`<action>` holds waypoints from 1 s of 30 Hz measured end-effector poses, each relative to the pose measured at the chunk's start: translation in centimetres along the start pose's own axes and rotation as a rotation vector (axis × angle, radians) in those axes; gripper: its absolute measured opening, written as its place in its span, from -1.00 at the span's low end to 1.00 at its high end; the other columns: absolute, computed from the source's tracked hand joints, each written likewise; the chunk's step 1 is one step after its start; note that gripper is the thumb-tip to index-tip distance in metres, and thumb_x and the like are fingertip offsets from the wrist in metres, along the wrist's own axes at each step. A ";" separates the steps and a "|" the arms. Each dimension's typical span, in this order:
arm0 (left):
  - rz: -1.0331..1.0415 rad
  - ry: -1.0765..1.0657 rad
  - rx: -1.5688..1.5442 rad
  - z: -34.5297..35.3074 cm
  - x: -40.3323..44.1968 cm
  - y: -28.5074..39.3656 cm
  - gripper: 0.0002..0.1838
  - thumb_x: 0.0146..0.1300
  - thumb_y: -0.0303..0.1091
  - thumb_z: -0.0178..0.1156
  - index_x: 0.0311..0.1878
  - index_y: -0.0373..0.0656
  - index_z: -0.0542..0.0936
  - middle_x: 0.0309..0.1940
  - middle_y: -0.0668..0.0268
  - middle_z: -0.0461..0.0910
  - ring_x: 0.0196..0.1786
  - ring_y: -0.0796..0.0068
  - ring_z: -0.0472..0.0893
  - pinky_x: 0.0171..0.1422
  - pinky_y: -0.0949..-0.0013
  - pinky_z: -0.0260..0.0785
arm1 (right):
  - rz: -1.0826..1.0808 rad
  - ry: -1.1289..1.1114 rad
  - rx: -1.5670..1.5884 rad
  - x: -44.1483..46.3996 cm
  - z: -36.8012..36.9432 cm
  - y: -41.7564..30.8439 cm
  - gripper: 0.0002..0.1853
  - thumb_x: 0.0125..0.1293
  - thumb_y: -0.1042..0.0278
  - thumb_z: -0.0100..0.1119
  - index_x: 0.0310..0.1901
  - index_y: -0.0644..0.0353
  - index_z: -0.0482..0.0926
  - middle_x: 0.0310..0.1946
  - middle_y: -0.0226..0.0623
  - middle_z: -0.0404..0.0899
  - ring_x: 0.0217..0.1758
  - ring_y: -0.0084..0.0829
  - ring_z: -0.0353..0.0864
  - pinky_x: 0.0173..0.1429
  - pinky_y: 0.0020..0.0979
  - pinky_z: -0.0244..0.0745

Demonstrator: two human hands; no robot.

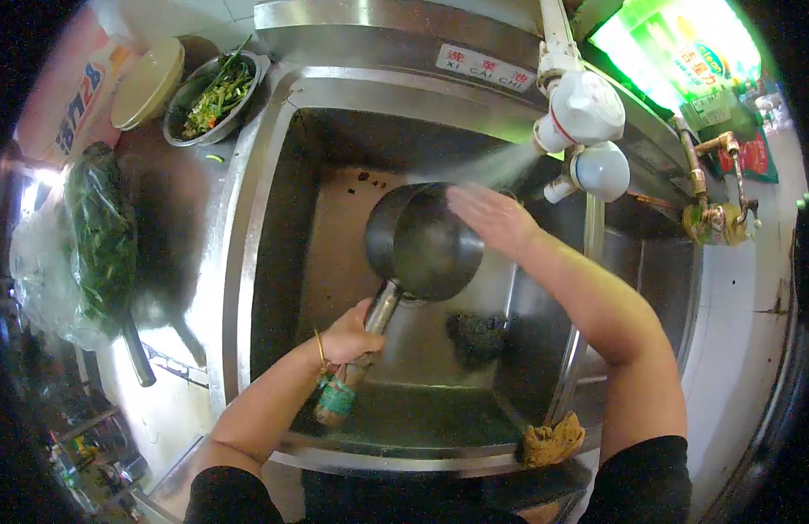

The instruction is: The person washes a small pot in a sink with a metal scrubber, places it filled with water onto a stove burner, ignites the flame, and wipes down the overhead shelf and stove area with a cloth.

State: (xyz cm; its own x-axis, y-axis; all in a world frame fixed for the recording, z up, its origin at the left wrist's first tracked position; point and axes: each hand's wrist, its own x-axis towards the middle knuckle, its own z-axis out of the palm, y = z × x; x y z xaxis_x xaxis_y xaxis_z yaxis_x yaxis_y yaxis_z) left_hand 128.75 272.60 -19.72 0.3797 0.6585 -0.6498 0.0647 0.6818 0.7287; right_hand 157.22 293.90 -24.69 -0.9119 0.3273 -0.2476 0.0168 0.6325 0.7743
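Right hand [490,218]: fingers were blurred; touch on wok [426,253] was unclear.
Left hand [347,336]: hid part of handle [384,306].
Dark clump [477,339]: was too dim to identify.
Bag [51,271]: film blurred the greens [101,240] inside.
Pack [684,48]: glare washed out some print.
Sleeves [644,480]: were cut off by bottom edge.
Lower-left clutter [94,463]: was too small and blurred to name.
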 end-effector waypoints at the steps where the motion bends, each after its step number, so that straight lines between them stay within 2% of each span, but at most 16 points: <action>1: -0.013 -0.004 0.023 0.5 -0.5 0.2 -0.24 -0.11 -0.46 0.24 0.23 -0.29 0.18 -0.39 0.27 0.43 -0.48 0.53 0.44 -0.41 0.40 0.37 | -0.009 -0.027 -0.044 0.2 0.2 -0.4 -0.46 0.26 0.25 -0.17 0.30 0.09 0.27 0.42 -0.41 0.06 0.51 -0.36 -0.11 0.56 -0.14 -0.38; 3: -0.030 -0.022 0.072 1.5 -1.5 1.2 -0.24 -0.11 -0.44 0.25 0.23 -0.32 0.19 -0.34 0.24 0.45 -0.39 0.48 0.48 -0.31 0.37 0.41 | -0.071 -0.131 0.012 0.4 -0.6 -0.6 -0.46 0.26 0.23 -0.16 0.30 0.09 0.29 0.42 -0.41 0.07 0.52 -0.35 -0.12 0.56 -0.13 -0.39; 7: 0.104 0.076 0.237 0.8 -1.4 2.4 -0.23 -0.15 -0.41 0.26 0.21 -0.38 0.22 -0.20 0.16 0.48 -0.18 0.37 0.51 -0.05 0.35 0.39 | -0.058 -0.484 0.397 -0.8 -5.1 -3.2 -0.45 0.19 0.10 -0.06 0.20 0.15 0.42 0.29 -0.25 0.31 0.43 -0.29 0.12 0.54 -0.14 -0.30; 9: 0.151 0.083 0.245 0.6 -0.7 3.5 -0.22 -0.18 -0.41 0.26 0.20 -0.41 0.23 -0.14 0.13 0.49 -0.11 0.32 0.50 0.05 0.35 0.36 | -0.204 -0.790 0.921 0.7 -13.8 1.6 -0.45 0.15 0.05 0.00 0.11 0.23 0.49 0.06 -0.16 0.53 0.25 -0.19 0.34 0.43 -0.16 0.00; 11: 0.144 0.122 0.253 0.4 0.6 2.5 -0.23 -0.20 -0.43 0.25 0.19 -0.38 0.25 -0.17 0.14 0.48 -0.17 0.35 0.51 -0.04 0.35 0.39 | 0.031 -0.842 1.553 2.4 -13.6 -1.5 -0.51 0.16 0.11 0.00 0.04 0.29 0.50 -0.19 -0.10 0.61 0.05 -0.14 0.48 0.17 -0.19 0.31; 14: 0.186 0.186 0.242 0.1 0.8 3.4 -0.26 -0.21 -0.46 0.25 0.16 -0.34 0.26 -0.23 0.17 0.47 -0.27 0.39 0.51 -0.18 0.35 0.42 | 0.826 -0.103 2.535 4.3 -15.9 -2.7 -0.65 0.17 0.18 -0.03 -0.29 0.29 0.63 -0.34 0.03 0.58 -0.26 -0.05 0.58 -0.18 -0.15 0.50; 15: 0.200 0.209 0.230 0.1 0.4 3.8 -0.27 -0.21 -0.46 0.25 0.15 -0.33 0.27 -0.25 0.19 0.47 -0.30 0.41 0.51 -0.23 0.35 0.43 | 0.793 0.028 2.439 4.8 -15.6 -3.9 -0.67 0.17 0.20 -0.02 -0.29 0.30 0.62 -0.33 0.02 0.59 -0.26 -0.06 0.58 -0.17 -0.18 0.50; 17: 0.107 0.174 0.244 -0.9 -0.3 4.8 -0.20 -0.16 -0.42 0.29 0.24 -0.30 0.21 -0.20 0.19 0.50 -0.26 0.45 0.51 -0.15 0.38 0.42 | 0.714 0.283 2.226 6.1 -14.1 -6.1 -0.71 0.17 0.25 -0.01 -0.30 0.31 0.60 -0.31 -0.01 0.59 -0.25 -0.08 0.58 -0.16 -0.22 0.51; 19: -0.001 0.153 0.213 -0.9 -1.5 6.1 -0.18 -0.14 -0.41 0.31 0.26 -0.28 0.20 -0.23 0.24 0.50 -0.22 0.47 0.50 -0.09 0.39 0.41 | -0.010 -0.438 1.422 4.7 -12.1 -3.5 -0.67 0.25 0.27 -0.05 -0.06 0.31 0.50 -0.26 -0.05 0.60 -0.22 -0.09 0.57 -0.05 -0.17 0.47; 22: 0.060 0.172 0.177 -0.2 -1.2 3.1 -0.21 -0.11 -0.41 0.32 0.25 -0.23 0.21 -0.30 0.26 0.49 -0.33 0.45 0.51 -0.22 0.33 0.42 | 0.509 -0.092 1.474 -0.3 -5.2 0.7 -0.58 0.24 0.31 -0.06 0.16 0.01 0.42 0.15 -0.18 0.41 0.30 -0.35 0.30 0.40 -0.09 0.07; 23: 0.098 0.181 0.125 0.1 -0.8 1.1 -0.23 -0.08 -0.41 0.31 0.26 -0.19 0.23 -0.34 0.26 0.49 -0.41 0.43 0.51 -0.30 0.28 0.42 | 0.293 -0.101 0.990 -0.8 -5.4 2.0 -0.57 0.23 0.31 -0.06 0.17 -0.02 0.41 0.17 -0.23 0.39 0.33 -0.37 0.27 0.43 -0.06 0.00; 24: 0.023 0.086 -0.125 0.7 -1.1 0.6 -0.26 -0.05 -0.42 0.29 0.26 -0.14 0.22 -0.35 0.26 0.49 -0.43 0.43 0.51 -0.32 0.27 0.42 | 0.132 -0.032 0.488 -1.3 -5.6 3.3 -0.56 0.22 0.30 -0.06 0.18 -0.05 0.40 0.18 -0.28 0.38 0.35 -0.39 0.23 0.46 -0.02 -0.06; 26: -0.117 -0.115 -0.628 1.8 -1.2 -0.1 -0.30 0.02 -0.44 0.24 0.28 -0.06 0.22 -0.37 0.25 0.49 -0.48 0.42 0.51 -0.37 0.24 0.42 | 0.389 0.038 0.587 -1.7 -7.3 3.9 -0.57 0.23 0.29 -0.08 0.18 -0.07 0.40 0.15 -0.33 0.41 0.35 -0.37 0.24 0.46 0.06 -0.12; 27: -0.147 -0.211 -0.774 2.4 -1.2 -1.0 -0.32 0.04 -0.45 0.22 0.27 -0.03 0.22 -0.39 0.26 0.48 -0.50 0.43 0.50 -0.41 0.26 0.41 | 0.451 0.135 0.639 -2.1 -8.2 4.0 -0.60 0.15 0.37 0.03 0.08 -0.02 0.48 0.11 -0.31 0.44 0.32 -0.26 0.28 0.44 0.02 -0.05; 29: -0.198 -0.401 -1.074 3.5 -0.8 -2.8 -0.37 0.09 -0.48 0.17 0.25 0.02 0.21 -0.42 0.28 0.46 -0.55 0.47 0.48 -0.49 0.31 0.38 | 0.606 0.231 0.876 -3.6 -9.8 3.2 -0.63 0.09 0.43 0.09 0.00 0.02 0.53 0.06 -0.29 0.48 0.27 -0.23 0.33 0.39 -0.02 0.06; 30: -0.206 -0.438 -1.056 3.9 -0.8 -2.5 -0.39 0.09 -0.47 0.16 0.24 0.01 0.22 -0.43 0.29 0.46 -0.56 0.48 0.47 -0.50 0.33 0.37 | 0.680 0.278 1.000 -4.0 -10.4 3.1 -0.64 0.05 0.47 0.12 -0.04 0.05 0.55 0.04 -0.28 0.49 0.24 -0.21 0.36 0.36 -0.05 0.12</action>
State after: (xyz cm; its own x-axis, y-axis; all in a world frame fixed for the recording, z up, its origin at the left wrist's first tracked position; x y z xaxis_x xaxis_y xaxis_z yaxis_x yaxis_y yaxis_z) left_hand 131.93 269.14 -20.19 0.7520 0.4780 -0.4539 -0.5610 0.8257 -0.0598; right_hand 156.63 287.30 -15.27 -0.6492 0.7160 0.2566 0.7144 0.6898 -0.1174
